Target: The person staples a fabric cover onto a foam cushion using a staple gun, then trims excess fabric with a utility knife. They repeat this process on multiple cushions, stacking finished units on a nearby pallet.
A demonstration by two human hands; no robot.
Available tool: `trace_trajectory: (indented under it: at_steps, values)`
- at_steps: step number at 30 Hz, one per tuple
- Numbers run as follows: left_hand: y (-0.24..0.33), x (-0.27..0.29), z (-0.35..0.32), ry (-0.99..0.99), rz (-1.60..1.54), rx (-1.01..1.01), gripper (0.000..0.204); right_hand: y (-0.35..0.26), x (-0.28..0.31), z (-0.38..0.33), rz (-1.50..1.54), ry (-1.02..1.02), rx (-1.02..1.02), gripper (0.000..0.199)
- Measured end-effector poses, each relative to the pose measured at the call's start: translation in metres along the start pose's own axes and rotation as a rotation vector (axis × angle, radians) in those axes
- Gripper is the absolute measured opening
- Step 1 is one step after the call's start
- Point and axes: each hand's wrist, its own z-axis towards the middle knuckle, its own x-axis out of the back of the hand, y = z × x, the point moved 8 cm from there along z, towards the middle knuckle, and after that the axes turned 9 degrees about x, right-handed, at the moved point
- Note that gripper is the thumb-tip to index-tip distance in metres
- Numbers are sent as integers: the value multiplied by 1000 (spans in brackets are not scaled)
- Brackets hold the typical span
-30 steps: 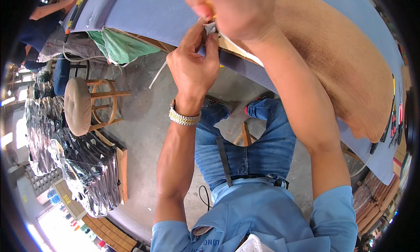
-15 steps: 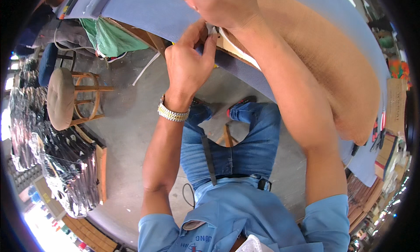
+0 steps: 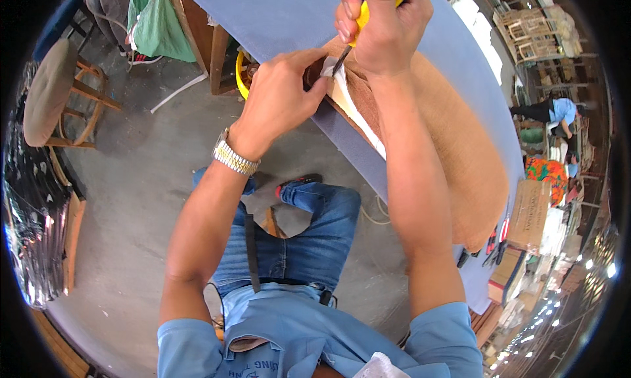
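Observation:
A brown fabric-covered panel (image 3: 460, 161), rounded at its near right end, lies on the blue-grey table (image 3: 263, 13). Along its left edge the cover is folded back, and a strip of white lining (image 3: 351, 105) shows over a pale inner layer. My left hand (image 3: 279, 92), with a metal watch at the wrist, grips the brown fabric edge between thumb and fingers. Wrapped round the yellow handle (image 3: 368, 23) of a tool is my right hand (image 3: 391, 46). Its dark thin shaft (image 3: 340, 61) points down at the opening, touching or close to the white lining.
Under the table are a green cloth bag (image 3: 161, 23) and a yellow basket (image 3: 242, 76). A cushioned stool (image 3: 49, 92) and plastic-wrapped stacks stand left. Pliers-like hand tools (image 3: 496, 250) lie at the table's right end, near a cardboard box (image 3: 528, 214). Another person (image 3: 562, 110) is farther right.
My right hand has lifted and turned, so the yellow-handled tool now shows. More of the white lining is visible. The view has shifted, bringing the right side of the room into sight.

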Motion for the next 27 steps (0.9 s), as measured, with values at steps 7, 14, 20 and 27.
trace_trajectory:
  at_steps: [7, 14, 20, 27]
  values:
    - [-12, -4, 6, -7, -12, 58, 44, 7, -2, 0, 85, -16, 41, 40]
    - [-17, -5, 4, 13, -91, 55, 42, 13, 3, 0, 172, 49, -10, 35]
    - [-7, -2, 3, 41, -109, 47, 37, -8, 6, 2, 113, -142, 74, 46]
    - [-5, 1, 6, 45, -106, -32, 34, -26, 8, -19, 233, -139, 245, 35]
